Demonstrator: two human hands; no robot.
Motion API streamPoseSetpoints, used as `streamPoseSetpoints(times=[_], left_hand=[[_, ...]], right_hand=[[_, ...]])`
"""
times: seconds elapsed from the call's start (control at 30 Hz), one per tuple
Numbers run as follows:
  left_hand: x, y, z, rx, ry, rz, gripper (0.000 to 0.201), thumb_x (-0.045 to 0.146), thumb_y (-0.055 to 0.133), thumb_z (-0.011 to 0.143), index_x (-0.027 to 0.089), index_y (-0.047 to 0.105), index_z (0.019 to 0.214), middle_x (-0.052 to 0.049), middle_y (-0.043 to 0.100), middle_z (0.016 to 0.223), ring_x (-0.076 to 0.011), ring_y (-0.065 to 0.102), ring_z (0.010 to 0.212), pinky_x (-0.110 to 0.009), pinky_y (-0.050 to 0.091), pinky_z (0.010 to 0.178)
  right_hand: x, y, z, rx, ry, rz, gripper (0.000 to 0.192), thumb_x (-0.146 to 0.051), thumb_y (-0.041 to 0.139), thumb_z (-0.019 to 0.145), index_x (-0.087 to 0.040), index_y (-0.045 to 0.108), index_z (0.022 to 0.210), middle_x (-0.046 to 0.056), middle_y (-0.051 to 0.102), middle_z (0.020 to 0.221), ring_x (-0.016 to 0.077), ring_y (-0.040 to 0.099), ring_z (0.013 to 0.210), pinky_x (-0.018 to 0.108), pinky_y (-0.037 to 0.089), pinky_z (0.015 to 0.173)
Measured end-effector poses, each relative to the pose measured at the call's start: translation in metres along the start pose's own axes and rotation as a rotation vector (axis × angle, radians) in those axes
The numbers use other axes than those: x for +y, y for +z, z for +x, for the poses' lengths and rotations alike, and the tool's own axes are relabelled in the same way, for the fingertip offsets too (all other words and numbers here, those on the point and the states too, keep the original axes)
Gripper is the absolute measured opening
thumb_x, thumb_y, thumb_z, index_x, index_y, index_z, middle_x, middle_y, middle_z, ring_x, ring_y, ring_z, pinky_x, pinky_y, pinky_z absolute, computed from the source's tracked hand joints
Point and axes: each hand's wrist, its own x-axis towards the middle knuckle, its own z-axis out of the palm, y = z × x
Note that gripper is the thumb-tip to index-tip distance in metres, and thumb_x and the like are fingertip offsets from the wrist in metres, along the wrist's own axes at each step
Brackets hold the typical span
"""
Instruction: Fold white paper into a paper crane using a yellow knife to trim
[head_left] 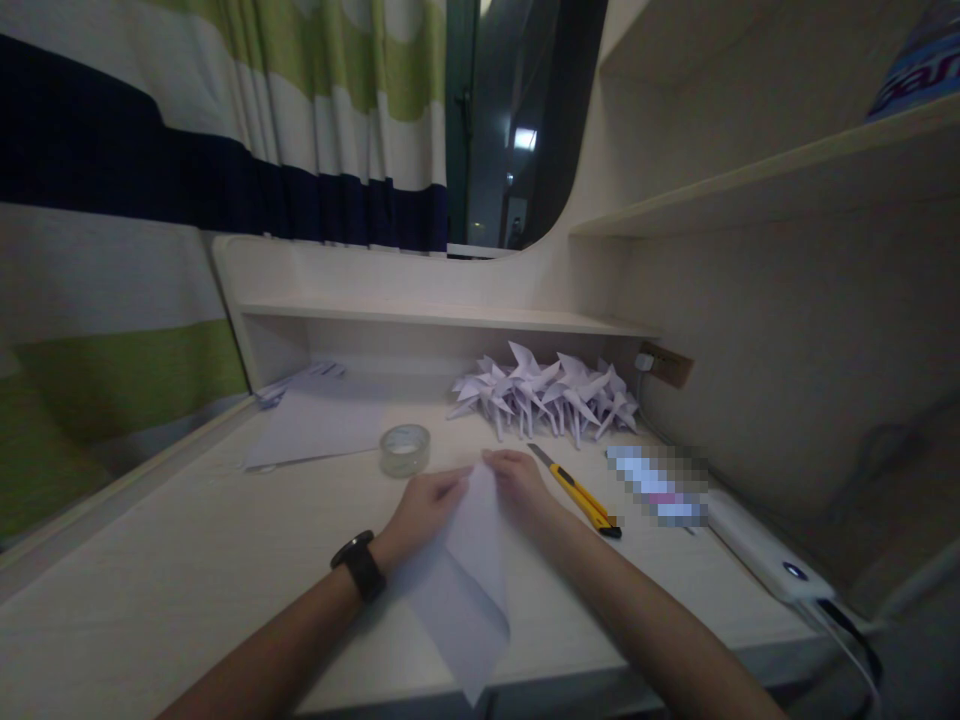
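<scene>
Head view: folded paper (pixel 476 570) sits between the hands, its lower corner reaching the front edge of the desk (pixel 187 580). The left hand's (pixel 429 500) fingers pinch its upper side; the right hand's (pixel 523 482) curl at its peak, pinching or just pressing, I can't tell. Desktop stretches leftward; a tape roll (pixel 405 451) and a yellow cutter (pixel 579 493) crowd the hands. High right, a blue packet (pixel 919 65) shows cut-off lettering, "ar" legible.

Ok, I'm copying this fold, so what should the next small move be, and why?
Probably slide the right hand down the paper, pressing its right edge flat: the overlapping flap looks curved lower down, while the left hand is near the top.
</scene>
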Motion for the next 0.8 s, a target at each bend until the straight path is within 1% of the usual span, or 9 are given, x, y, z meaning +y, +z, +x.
streamPoseSetpoints(times=[0.17, 0.37, 0.47, 0.63, 0.8], left_hand=[[-0.0009, 0.0002, 0.0007, 0.018, 0.014, 0.025, 0.031, 0.029, 0.050, 0.089, 0.023, 0.068, 0.114, -0.005, 0.069, 0.113, -0.0231, 0.066, 0.102, -0.040, 0.049, 0.092], [0.0041, 0.0007, -0.0013, -0.006, 0.009, -0.021, 0.033, 0.030, 0.047, 0.091, 0.021, 0.066, 0.117, -0.005, 0.067, 0.117, -0.0229, 0.064, 0.106, -0.041, 0.047, 0.096], [0.0062, 0.0009, -0.0021, -0.012, 0.004, -0.038, 0.034, 0.031, 0.046, 0.091, 0.021, 0.066, 0.118, -0.005, 0.066, 0.119, -0.0234, 0.063, 0.107, -0.042, 0.046, 0.097], [0.0068, 0.0011, -0.0016, -0.023, 0.003, -0.022, 0.034, 0.031, 0.047, 0.090, 0.022, 0.067, 0.116, -0.004, 0.068, 0.115, -0.0230, 0.064, 0.104, -0.041, 0.046, 0.096], [0.0086, 0.0019, -0.0028, -0.031, -0.015, -0.034, 0.034, 0.029, 0.046, 0.089, 0.023, 0.067, 0.116, -0.003, 0.067, 0.117, -0.0228, 0.063, 0.107, -0.042, 0.045, 0.098]], right_hand=[[-0.0003, 0.0013, -0.0024, 0.017, -0.031, 0.001, 0.032, -0.040, 0.079, 0.058, -0.014, 0.061, 0.065, 0.000, 0.060, 0.055, 0.0118, 0.053, 0.049, 0.024, 0.040, 0.050], [-0.0048, 0.0023, -0.0039, 0.036, -0.044, 0.031, 0.036, -0.046, 0.078, 0.058, -0.015, 0.061, 0.065, 0.001, 0.060, 0.054, 0.0132, 0.054, 0.049, 0.025, 0.042, 0.050], [-0.0058, 0.0026, -0.0041, 0.051, -0.041, 0.041, 0.033, -0.044, 0.077, 0.058, -0.016, 0.061, 0.065, 0.000, 0.060, 0.053, 0.0134, 0.054, 0.048, 0.026, 0.042, 0.050], [-0.0040, 0.0016, -0.0021, 0.085, -0.052, 0.058, 0.028, -0.039, 0.076, 0.058, -0.017, 0.059, 0.063, 0.000, 0.059, 0.053, 0.0137, 0.054, 0.048, 0.026, 0.042, 0.050], [-0.0026, -0.0005, -0.0004, 0.117, -0.066, 0.067, 0.023, -0.035, 0.074, 0.059, -0.018, 0.058, 0.061, -0.001, 0.057, 0.051, 0.0142, 0.053, 0.047, 0.027, 0.042, 0.048]])
